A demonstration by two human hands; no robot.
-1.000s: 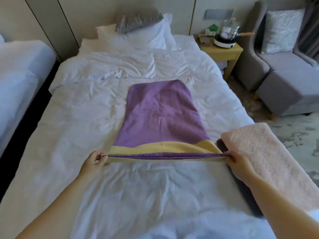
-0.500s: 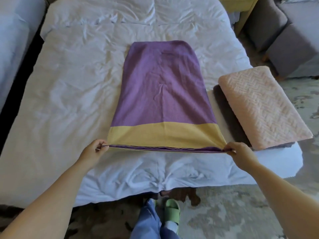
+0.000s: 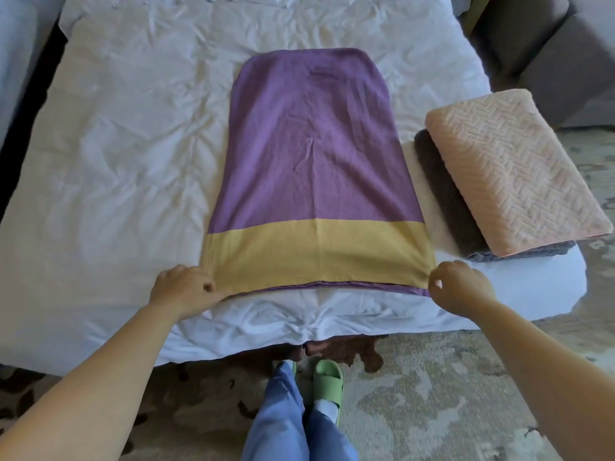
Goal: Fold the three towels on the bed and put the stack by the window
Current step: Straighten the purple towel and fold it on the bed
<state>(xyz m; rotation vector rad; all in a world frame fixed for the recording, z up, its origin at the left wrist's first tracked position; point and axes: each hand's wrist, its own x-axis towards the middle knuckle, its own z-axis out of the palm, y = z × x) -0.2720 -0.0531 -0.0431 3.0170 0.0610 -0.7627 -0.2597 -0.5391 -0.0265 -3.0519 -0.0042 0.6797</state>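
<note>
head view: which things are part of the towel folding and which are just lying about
Job: purple towel with yellow band; folded pink textured towel; folded dark grey towel under it; left hand; right hand.
Lying about: grey upholstered seat; green rubber slipper; patterned carpet.

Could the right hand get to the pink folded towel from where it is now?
Probably yes. The pink towel lies atop the grey towel, just beyond the right hand, with only bare bed between. That hand grips a corner of the purple towel, so it must let go first.
</note>
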